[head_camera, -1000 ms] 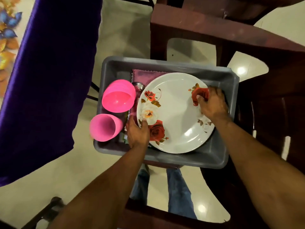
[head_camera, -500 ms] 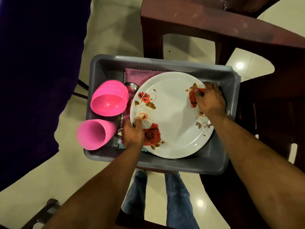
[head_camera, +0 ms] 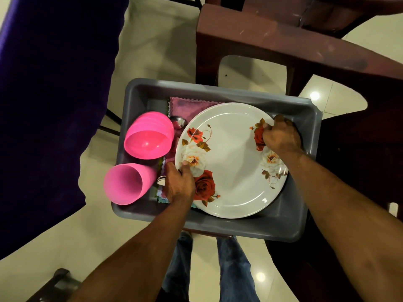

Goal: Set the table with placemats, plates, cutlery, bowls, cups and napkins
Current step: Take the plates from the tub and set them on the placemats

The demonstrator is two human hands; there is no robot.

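A white plate (head_camera: 231,162) with red and white roses lies tilted in a grey plastic tub (head_camera: 257,227). My left hand (head_camera: 179,184) grips its left rim, thumb on top near the white rose. My right hand (head_camera: 281,136) grips the far right rim, fingers curled over the edge. Two pink cups lie on their sides at the tub's left: one (head_camera: 148,138) inside, one (head_camera: 125,184) jutting over the rim. A pink napkin (head_camera: 187,104) and a metal spoon (head_camera: 177,122) peek out from behind the plate. Cutlery tips (head_camera: 161,180) show beside my left hand.
The tub rests on a dark brown plastic chair; another brown chair (head_camera: 283,46) stands just beyond it. A dark purple cloth (head_camera: 50,101) hangs along the left. Below are the tiled floor (head_camera: 96,232) and my jeans (head_camera: 233,269).
Both hands keep their hold on the plate's rims. The plate has tipped and lifted slightly on the left. The camera view has shifted a little.
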